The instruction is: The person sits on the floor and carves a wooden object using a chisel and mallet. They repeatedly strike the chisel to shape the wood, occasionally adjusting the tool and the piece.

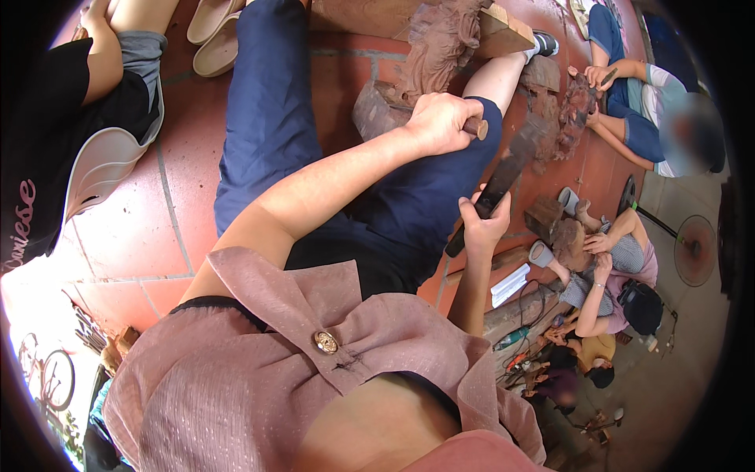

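Observation:
My left hand [442, 126] is closed around a chisel [476, 128]; its round butt end sticks out beside my thumb, and its blade is hidden by the hand. Just beyond that fist rises a reddish-brown wood carving [436, 55] with folded, draped shapes, leaning on a timber beam [507, 30]. To the right, my right hand [485, 224] grips a long, dark, bar-shaped mallet [499, 182]. The mallet slants up and away, its far end smeared by motion. It is apart from the chisel.
A grey-brown wood block [376, 112] lies by the carving's base. At the right, co-workers [629, 110] handle other carvings [572, 118]. Another person [47, 141] sits at the left near a white plastic chair [114, 169]. A standing fan [696, 240] is at the far right.

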Tool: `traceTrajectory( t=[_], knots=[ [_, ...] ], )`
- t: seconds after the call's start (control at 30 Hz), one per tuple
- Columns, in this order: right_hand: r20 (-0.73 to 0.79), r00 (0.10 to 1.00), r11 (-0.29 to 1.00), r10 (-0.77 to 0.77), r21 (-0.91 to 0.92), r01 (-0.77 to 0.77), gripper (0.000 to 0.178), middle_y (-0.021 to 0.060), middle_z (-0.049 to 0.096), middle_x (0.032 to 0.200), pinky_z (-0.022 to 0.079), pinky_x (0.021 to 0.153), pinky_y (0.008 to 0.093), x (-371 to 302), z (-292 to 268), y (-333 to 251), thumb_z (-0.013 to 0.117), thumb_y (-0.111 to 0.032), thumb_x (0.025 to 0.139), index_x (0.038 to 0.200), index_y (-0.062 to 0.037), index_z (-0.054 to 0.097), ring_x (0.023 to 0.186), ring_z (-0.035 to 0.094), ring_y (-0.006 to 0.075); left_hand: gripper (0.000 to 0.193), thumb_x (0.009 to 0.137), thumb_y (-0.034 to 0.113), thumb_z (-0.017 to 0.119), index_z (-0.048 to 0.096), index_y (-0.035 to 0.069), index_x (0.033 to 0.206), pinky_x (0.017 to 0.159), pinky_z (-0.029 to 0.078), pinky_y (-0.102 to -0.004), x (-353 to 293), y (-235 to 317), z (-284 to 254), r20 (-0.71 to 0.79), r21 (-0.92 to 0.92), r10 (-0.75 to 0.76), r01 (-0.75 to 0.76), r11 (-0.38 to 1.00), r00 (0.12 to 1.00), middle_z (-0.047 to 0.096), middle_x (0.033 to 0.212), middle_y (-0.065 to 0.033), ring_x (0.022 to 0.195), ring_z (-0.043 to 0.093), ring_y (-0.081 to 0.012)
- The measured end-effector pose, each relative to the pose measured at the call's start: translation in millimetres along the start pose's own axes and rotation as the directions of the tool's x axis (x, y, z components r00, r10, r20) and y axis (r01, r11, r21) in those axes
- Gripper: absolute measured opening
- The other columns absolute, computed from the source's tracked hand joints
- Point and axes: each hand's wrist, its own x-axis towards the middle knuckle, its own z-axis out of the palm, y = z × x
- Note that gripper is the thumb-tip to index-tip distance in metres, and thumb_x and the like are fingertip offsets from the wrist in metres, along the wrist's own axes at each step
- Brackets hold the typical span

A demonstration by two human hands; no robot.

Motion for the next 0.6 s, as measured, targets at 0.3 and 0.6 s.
traceTrajectory(
  t=[0.3,0.6],
  knots=[
    [0.019,1.0,0.999,0.018,-0.046,-0.018,0.034,0.0001,0.053,0.073,0.045,0.06,0.0248,-1,-1,-18,0.071,0.004,0.07,0.098,-0.0032,0.053,0.062,0.05,0.0089,0.014,0.072,0.01,0.066,0.062,0.013,0.085,0.07,0.052,-0.041,7,-10,-5,-0.077,-0.009,-0.019,0.018,1.0,0.997,0.067,0.073,-0.0078,0.076,0.067,-0.0313],
    [-0.006,1.0,0.974,-0.027,0.227,0.027,0.041,0.0019,0.053,0.073,0.044,0.06,0.0216,-4,-4,-13,0.068,0.011,0.071,0.106,-0.0028,0.051,0.063,0.051,0.0072,0.01,0.075,0.012,0.067,0.063,0.012,0.084,0.07,0.052,-0.0402,5,-3,-5,-0.082,-0.054,-0.033,0.028,0.998,0.996,0.068,0.076,-0.0085,0.077,0.068,-0.0304]
  ],
)
